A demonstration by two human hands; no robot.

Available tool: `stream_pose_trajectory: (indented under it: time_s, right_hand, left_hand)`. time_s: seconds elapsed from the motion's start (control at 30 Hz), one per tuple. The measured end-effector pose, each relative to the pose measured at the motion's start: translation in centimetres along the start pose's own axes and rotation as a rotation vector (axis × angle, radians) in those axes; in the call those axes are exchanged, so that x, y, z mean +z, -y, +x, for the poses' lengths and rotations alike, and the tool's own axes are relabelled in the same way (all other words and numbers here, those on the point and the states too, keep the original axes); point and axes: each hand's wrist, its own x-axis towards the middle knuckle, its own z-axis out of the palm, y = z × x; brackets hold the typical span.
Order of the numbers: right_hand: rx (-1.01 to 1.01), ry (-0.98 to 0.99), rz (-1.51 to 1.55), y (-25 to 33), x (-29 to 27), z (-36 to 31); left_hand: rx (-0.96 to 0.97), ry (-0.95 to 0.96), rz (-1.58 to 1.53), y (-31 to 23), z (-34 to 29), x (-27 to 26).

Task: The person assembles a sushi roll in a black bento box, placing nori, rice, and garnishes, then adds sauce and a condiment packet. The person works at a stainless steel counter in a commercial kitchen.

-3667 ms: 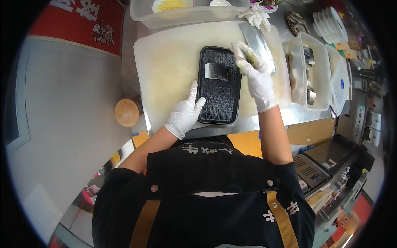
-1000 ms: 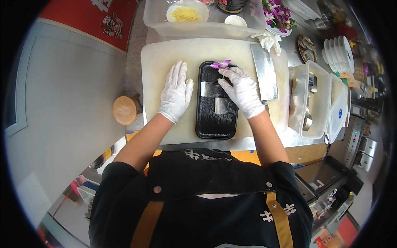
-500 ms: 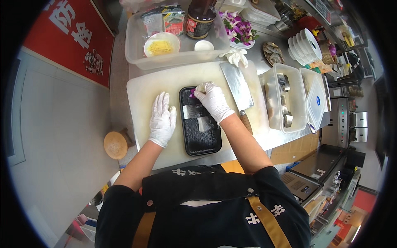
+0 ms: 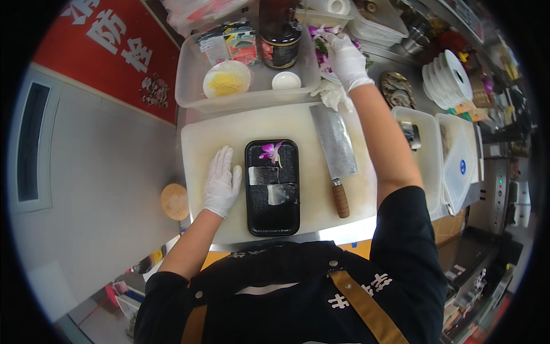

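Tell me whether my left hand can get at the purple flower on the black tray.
Likely yes: the left hand is open beside the black tray, only the tray's rim lies between it and the purple flower, and the right hand is off at the flower bunch.

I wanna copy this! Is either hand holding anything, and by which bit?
The left hand lies open on the cutting board, holding nothing. The right hand is at the purple flowers; whether it holds one cannot be told.

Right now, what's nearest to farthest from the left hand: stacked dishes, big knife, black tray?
1. Black tray: just right of the left hand.
2. Big knife: on the board, farther right.
3. Stacked dishes: far upper right.
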Motion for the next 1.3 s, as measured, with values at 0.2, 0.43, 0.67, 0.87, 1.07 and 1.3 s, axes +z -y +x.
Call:
stream_pose_trajectory:
  time_s: [0.2,0.43,0.67,0.87,1.07,1.3]
  right_hand:
    - [-0.398,0.371,-0.498,-2.5,3.3,4.5]
    - [-0.049,-0.049,0.254,-3.8,-1.2,3.2]
    - [-0.003,0.478,1.125,9.0,-3.4,-10.8]
    - [0.133,0.795,0.394,16.5,2.0,-16.4]
    - [0.123,0.797,0.43,14.2,-3.0,-15.3]
    - [-0.166,0.585,0.254,12.6,0.2,-19.5]
  left_hand:
    - [0.021,-0.039,0.013,0.3,0.0,0.5]
    - [-0.032,-0.045,-0.02,0.5,-0.2,0.7]
    - [0.006,-0.107,-0.072,1.0,-0.3,0.6]
    - [-0.02,-0.175,-0.471,1.5,0.5,0.2]
    - [-0.077,-0.057,-0.678,1.6,2.3,-0.1]
    - [-0.391,0.205,-0.592,0.3,4.1,0.2]
